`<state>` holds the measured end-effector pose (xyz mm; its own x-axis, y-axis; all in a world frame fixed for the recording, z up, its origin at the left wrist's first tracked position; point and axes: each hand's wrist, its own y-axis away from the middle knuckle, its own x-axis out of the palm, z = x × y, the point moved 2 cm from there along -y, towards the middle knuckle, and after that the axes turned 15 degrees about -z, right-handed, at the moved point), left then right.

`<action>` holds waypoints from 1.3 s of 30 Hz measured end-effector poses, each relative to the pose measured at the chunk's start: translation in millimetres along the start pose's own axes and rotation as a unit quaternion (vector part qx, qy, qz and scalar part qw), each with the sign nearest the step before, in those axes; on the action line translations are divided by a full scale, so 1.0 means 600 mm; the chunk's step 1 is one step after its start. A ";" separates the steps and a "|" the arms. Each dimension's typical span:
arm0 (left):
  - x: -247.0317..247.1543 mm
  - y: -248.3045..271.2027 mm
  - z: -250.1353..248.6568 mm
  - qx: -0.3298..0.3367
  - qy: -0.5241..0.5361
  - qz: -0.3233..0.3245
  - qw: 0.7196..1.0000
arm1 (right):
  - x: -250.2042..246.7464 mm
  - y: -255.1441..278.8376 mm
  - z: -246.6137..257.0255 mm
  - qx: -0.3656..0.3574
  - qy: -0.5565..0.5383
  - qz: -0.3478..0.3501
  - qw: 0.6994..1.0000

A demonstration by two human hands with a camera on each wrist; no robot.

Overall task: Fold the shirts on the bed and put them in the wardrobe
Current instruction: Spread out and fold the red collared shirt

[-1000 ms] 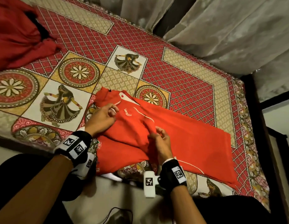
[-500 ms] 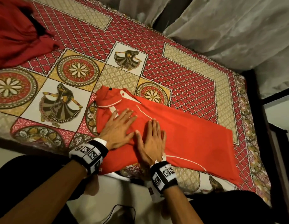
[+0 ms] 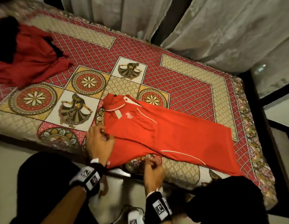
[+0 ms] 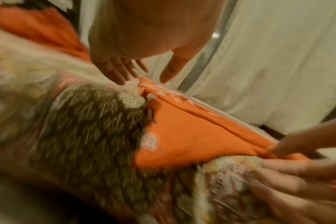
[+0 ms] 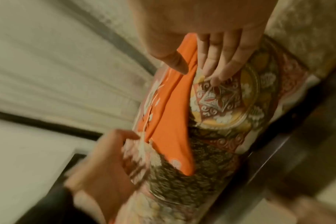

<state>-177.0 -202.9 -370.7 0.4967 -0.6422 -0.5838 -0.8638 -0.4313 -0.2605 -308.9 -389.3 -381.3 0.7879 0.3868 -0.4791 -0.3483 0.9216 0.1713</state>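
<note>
Head view: a red shirt (image 3: 169, 135) lies lengthwise along the near edge of the bed (image 3: 189, 88), collar toward the left.

The left hand (image 3: 98, 143) rests at the shirt's near shoulder edge, fingers loosely spread and not closed on the cloth. The right hand (image 3: 152, 168) pinches the shirt's near hem between thumb and fingers. A dark red garment (image 3: 29, 62) lies crumpled at the bed's far left, pale curtains (image 3: 213, 29) behind.
</note>
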 end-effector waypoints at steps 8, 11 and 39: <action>-0.005 0.091 0.059 -0.329 0.127 0.193 0.916 | 0.082 -0.005 0.043 0.324 -0.231 0.171 0.901; -0.021 0.087 0.042 -0.277 0.126 0.197 0.932 | 0.085 -0.024 0.043 0.347 -0.230 0.182 0.891; -0.041 0.033 -0.051 -0.489 0.361 0.320 0.727 | -0.008 -0.035 0.077 0.349 -0.089 0.321 0.876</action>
<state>-203.6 -215.0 -338.1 0.2384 -0.9228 0.3026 -0.6398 0.0852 0.7638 -282.1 -409.1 -343.0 0.6316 0.7743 0.0405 -0.4022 0.2825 0.8709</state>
